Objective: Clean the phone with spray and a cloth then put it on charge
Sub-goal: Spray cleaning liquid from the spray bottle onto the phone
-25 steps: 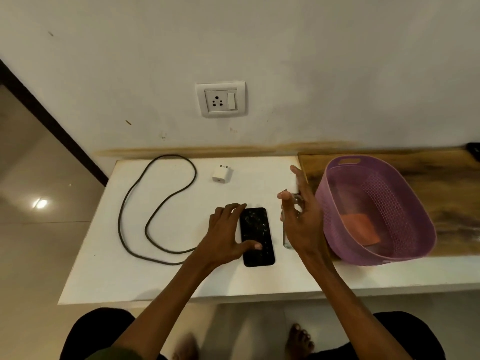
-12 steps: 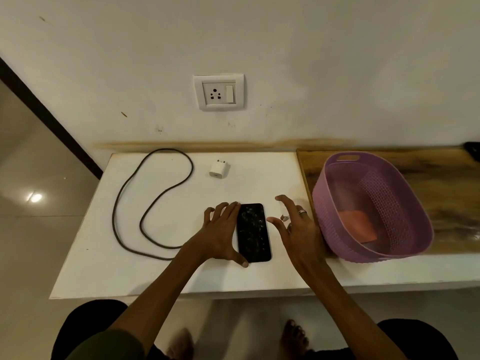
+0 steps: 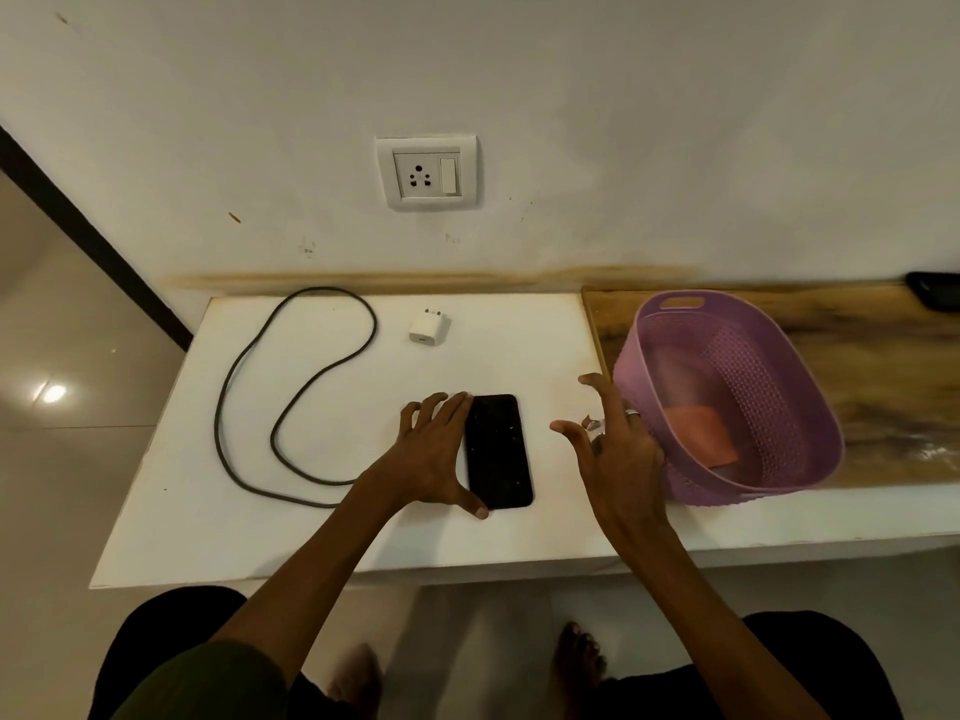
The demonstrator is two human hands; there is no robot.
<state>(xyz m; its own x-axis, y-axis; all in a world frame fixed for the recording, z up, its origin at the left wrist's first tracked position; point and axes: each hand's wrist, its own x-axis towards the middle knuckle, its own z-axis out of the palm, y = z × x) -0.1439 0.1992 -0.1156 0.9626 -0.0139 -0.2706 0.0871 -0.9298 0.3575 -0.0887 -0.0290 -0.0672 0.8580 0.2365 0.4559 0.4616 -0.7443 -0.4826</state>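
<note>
A black phone (image 3: 498,449) lies face up on the white tabletop (image 3: 322,532), its screen speckled with droplets. My left hand (image 3: 431,454) rests flat against the phone's left edge, fingers spread and the thumb at its lower corner. My right hand (image 3: 618,449) hovers with fingers apart to the right of the phone. Only a small clear tip of the spray bottle (image 3: 589,422) shows from behind that hand. An orange cloth (image 3: 696,433) lies inside the purple basket (image 3: 670,314). A white charger adapter (image 3: 428,327) and a looped black cable (image 3: 291,397) lie on the table.
A wall socket with a switch (image 3: 426,173) is above the table's back edge. The purple basket stands on a wooden surface (image 3: 883,366) right of the white top. A dark object (image 3: 935,296) sits at the far right edge. My knees and feet are below the table's front edge.
My right hand lowered the spray bottle beside the phone and spread its fingers. My left hand slid off the screen to the phone's left edge.
</note>
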